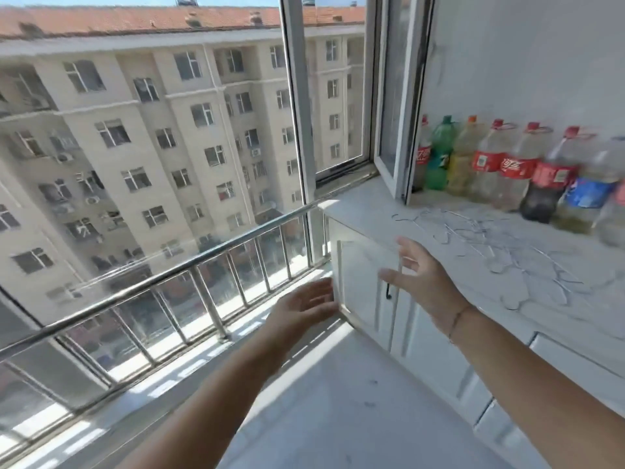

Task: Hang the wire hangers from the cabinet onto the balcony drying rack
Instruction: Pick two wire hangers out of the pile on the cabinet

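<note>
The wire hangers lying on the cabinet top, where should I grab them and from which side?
Take the wire hangers by their hooks, probably from above. They lie flat and overlapped in a loose tangle on the cabinet top, so a side approach would likely slide or snag them. The right hand is nearest, open and empty; the left hand is lower, by the cabinet door.

White cabinet [368, 282], black handle [389, 292] beside right-hand fingers [394, 276]; grey-veined white countertop [372, 204]; silver wire hangers [507, 252]; red-labelled bottles [517, 170].
</note>
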Tool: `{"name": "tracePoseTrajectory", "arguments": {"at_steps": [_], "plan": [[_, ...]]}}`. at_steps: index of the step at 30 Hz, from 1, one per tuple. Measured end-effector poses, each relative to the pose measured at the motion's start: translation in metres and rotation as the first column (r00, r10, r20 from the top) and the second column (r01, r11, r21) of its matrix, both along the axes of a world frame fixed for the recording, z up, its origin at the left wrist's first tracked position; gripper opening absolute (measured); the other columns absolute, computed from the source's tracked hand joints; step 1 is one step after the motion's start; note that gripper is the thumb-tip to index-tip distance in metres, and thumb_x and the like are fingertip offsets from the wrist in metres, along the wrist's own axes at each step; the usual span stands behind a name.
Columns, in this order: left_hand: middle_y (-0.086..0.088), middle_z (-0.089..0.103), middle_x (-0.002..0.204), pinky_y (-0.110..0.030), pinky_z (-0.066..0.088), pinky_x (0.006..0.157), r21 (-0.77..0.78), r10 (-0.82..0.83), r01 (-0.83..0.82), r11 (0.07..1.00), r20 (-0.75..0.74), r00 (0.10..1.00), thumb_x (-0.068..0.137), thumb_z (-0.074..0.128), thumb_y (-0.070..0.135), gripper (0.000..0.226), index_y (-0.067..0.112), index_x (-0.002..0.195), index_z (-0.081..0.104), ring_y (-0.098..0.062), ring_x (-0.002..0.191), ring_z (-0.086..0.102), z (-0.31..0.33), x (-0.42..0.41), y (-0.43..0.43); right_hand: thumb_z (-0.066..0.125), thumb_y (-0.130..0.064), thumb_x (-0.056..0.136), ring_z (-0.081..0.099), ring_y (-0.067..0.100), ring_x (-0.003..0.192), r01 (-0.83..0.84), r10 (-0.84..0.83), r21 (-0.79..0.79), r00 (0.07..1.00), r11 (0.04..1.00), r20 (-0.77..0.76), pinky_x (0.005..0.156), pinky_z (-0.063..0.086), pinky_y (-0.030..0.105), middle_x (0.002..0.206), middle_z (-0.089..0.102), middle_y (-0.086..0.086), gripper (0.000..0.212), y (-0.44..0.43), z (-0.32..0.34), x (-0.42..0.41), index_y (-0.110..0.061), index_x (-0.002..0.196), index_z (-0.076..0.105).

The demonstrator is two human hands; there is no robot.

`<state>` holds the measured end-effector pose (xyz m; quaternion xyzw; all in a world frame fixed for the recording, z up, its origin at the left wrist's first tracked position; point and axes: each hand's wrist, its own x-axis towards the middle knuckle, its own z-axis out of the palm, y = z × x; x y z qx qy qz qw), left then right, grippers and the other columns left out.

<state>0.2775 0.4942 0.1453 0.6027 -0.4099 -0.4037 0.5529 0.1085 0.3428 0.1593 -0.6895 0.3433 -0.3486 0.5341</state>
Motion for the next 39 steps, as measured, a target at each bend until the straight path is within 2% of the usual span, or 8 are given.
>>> {"name": "tracePoseTrajectory", "arguments": {"at_steps": [5, 10, 14, 18, 21, 26, 30, 39], "plan": [[0.002, 0.063, 0.126, -0.016, 0.049, 0.087, 0.063, -0.107, 0.105, 0.992, 0.016, 0.994, 0.077, 0.075, 0.015, 0.051, 0.019, 0.125, 0.058, -0.014, 0.121, 0.054, -0.017, -0.026, -0.069, 0.072, -0.027, 0.077, 0.037, 0.014, 0.128, 0.114, -0.113, 0.049, 0.993, 0.992, -0.02, 0.097, 0.036, 0.03, 0.139, 0.042, -0.001, 0.071, -0.048, -0.019, -0.048, -0.029, 0.139, 0.037], [0.01, 0.062, 0.125, -0.023, 0.045, 0.095, 0.089, -0.208, 0.204, 0.975, 0.032, 0.978, 0.08, 0.072, 0.017, 0.04, 0.033, 0.114, 0.06, -0.006, 0.119, 0.054, -0.031, -0.046, -0.144, 0.072, -0.024, 0.077, 0.035, 0.012, 0.13, 0.236, -0.233, 0.1, 0.972, 0.967, -0.04, 0.093, 0.035, 0.028, 0.14, 0.04, -0.002, 0.072, -0.098, -0.043, -0.084, -0.027, 0.14, 0.036], [0.011, 0.061, 0.127, -0.029, 0.042, 0.103, 0.126, -0.287, 0.285, 0.95, -0.001, 0.958, 0.074, 0.076, 0.027, 0.046, 0.035, 0.116, 0.059, -0.005, 0.122, 0.052, -0.047, -0.057, -0.209, 0.072, -0.024, 0.077, 0.036, 0.014, 0.13, 0.32, -0.312, 0.114, 0.946, 0.94, -0.081, 0.097, 0.034, 0.029, 0.139, 0.041, -0.001, 0.069, -0.154, -0.063, -0.105, -0.028, 0.137, 0.039], [0.011, 0.062, 0.125, -0.035, 0.039, 0.107, 0.179, -0.318, 0.318, 0.931, -0.031, 0.948, 0.065, 0.076, 0.037, 0.049, 0.036, 0.112, 0.062, -0.007, 0.121, 0.053, -0.064, -0.059, -0.275, 0.072, -0.021, 0.077, 0.039, 0.015, 0.128, 0.425, -0.407, 0.146, 0.903, 0.893, -0.135, 0.104, 0.038, 0.04, 0.133, 0.045, -0.003, 0.061, -0.212, -0.085, -0.12, -0.027, 0.132, 0.045], [0.009, 0.063, 0.124, -0.033, 0.04, 0.106, 0.208, -0.338, 0.342, 0.916, -0.059, 0.939, 0.069, 0.076, 0.03, 0.046, 0.033, 0.113, 0.062, -0.008, 0.12, 0.054, -0.074, -0.063, -0.321, 0.071, -0.014, 0.077, 0.042, 0.02, 0.126, 0.503, -0.477, 0.17, 0.862, 0.847, -0.17, 0.1, 0.038, 0.038, 0.122, 0.049, -0.004, 0.051, -0.248, -0.1, -0.133, -0.026, 0.122, 0.051], [0.005, 0.062, 0.125, -0.021, 0.042, 0.096, 0.255, -0.383, 0.395, 0.883, -0.098, 0.919, 0.082, 0.07, 0.017, 0.047, 0.021, 0.126, 0.056, -0.008, 0.12, 0.053, -0.095, -0.083, -0.385, 0.072, -0.01, 0.076, 0.047, 0.022, 0.123, 0.619, -0.569, 0.205, 0.782, 0.759, -0.254, 0.101, 0.037, 0.033, 0.13, 0.053, 0.009, 0.052, -0.296, -0.126, -0.166, -0.012, 0.125, 0.053], [0.005, 0.063, 0.123, -0.011, 0.044, 0.081, 0.301, -0.387, 0.394, 0.868, -0.085, 0.918, 0.083, 0.068, 0.017, 0.046, 0.019, 0.127, 0.056, -0.006, 0.117, 0.055, -0.113, -0.103, -0.433, 0.071, -0.008, 0.076, 0.049, 0.021, 0.122, 0.649, -0.589, 0.227, 0.757, 0.726, -0.282, 0.097, 0.037, 0.028, 0.125, 0.057, 0.01, 0.044, -0.336, -0.141, -0.185, -0.009, 0.118, 0.056], [0.004, 0.064, 0.121, -0.023, 0.037, 0.092, 0.374, -0.227, 0.238, 0.896, -0.075, 0.971, 0.084, 0.068, 0.016, 0.041, 0.019, 0.123, 0.058, -0.007, 0.113, 0.058, -0.13, -0.132, -0.543, 0.069, -0.009, 0.077, 0.051, 0.013, 0.104, 0.501, -0.412, 0.247, 0.847, 0.829, -0.337, 0.088, 0.037, 0.023, 0.115, 0.058, 0.006, 0.041, -0.458, -0.159, -0.189, -0.01, 0.116, 0.057]]}}
